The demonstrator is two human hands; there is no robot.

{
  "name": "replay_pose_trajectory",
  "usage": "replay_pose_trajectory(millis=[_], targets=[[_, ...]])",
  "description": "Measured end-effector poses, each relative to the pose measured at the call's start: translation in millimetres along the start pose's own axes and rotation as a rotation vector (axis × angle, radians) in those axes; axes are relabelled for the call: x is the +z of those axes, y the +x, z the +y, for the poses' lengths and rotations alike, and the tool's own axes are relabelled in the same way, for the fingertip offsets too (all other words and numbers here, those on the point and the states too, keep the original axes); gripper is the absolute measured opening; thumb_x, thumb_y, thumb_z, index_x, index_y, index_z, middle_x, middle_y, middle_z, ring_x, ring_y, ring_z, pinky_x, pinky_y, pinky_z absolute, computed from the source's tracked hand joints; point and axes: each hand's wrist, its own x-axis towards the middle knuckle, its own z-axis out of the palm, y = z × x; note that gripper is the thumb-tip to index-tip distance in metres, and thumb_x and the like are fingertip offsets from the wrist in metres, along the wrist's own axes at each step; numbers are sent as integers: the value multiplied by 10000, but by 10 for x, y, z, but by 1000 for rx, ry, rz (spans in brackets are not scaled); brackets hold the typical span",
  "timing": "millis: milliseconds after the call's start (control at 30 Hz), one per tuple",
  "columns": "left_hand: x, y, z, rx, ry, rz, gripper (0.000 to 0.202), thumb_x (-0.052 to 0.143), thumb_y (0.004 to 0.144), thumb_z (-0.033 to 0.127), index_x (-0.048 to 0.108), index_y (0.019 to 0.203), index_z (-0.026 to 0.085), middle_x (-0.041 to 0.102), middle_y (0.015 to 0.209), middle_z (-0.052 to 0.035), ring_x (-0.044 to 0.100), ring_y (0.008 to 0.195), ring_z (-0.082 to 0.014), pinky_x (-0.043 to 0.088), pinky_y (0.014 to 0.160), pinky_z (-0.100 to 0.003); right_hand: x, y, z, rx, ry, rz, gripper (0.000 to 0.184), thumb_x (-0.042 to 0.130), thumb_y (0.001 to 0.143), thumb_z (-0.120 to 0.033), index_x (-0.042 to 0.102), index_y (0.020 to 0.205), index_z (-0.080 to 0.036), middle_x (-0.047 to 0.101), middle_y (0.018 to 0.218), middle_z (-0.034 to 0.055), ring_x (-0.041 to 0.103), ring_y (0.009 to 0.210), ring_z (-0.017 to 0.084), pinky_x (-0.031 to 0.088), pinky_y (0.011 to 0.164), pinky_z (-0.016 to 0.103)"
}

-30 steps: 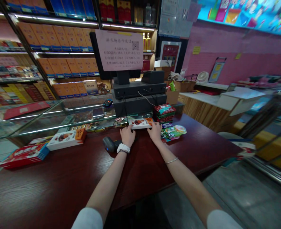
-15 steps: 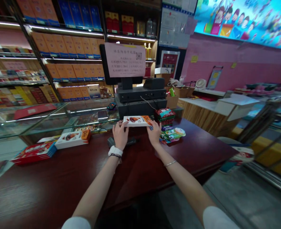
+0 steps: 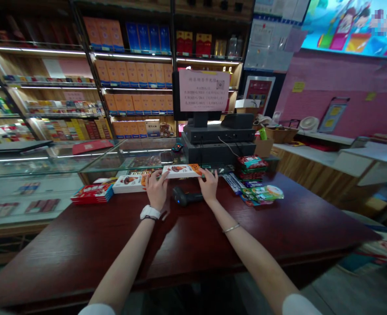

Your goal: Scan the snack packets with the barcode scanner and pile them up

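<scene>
I list: one box [image 3: 181, 171] beyond the scanner [image 3: 182, 198], long axis running left grip [image 3: 157, 191] to right grip [image 3: 208, 186], each grasping an end.

My left hand [image 3: 157, 192] and right hand [image 3: 209, 186] hold a white-and-orange box [image 3: 182, 171] by its opposite ends. Between them, nearer me, a black scanner [image 3: 184, 197] lies on the dark red tabletop [image 3: 193, 245]. I see a similar box [image 3: 130, 183] beside red packs [image 3: 93, 193] at left, stacked packets [image 3: 251, 164] at right, and a monitor [image 3: 177, 98] behind.
</scene>
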Motion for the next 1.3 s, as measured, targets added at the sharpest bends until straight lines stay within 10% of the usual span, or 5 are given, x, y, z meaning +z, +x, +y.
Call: replay_pose_trajectory(millis=[467, 867, 1300], targets=[[50, -96, -423, 4, -9, -67, 302, 490, 949, 285, 628, 1217, 266, 681, 1252, -33, 575, 1191, -213, 206, 1208, -447, 246, -161, -8, 25, 49, -102, 287, 470, 910, -216, 681, 1105, -219, 735, 1131, 78, 653, 1061, 223, 220, 1141, 536], [45, -144, -171, 105, 6, -135, 294, 485, 943, 264, 656, 1180, 292, 696, 1179, -24, 575, 1153, -225, 183, 1224, -462, 255, -231, -448, -321, -156, -224, 345, 505, 926, -183, 635, 1238, -250, 658, 1222, 74, 522, 1218, 247, 190, 1195, 546], [62, -129, -194, 72, -64, -170, 247, 535, 902, 207, 655, 1110, 264, 697, 1169, -34, 568, 1200, -207, 207, 1215, -477, 230, -235, -377, -289, -121, -186, 281, 487, 924, -162, 687, 1093, -261, 684, 1081, 52, 553, 1108, 224, 178, 1198, 553]])
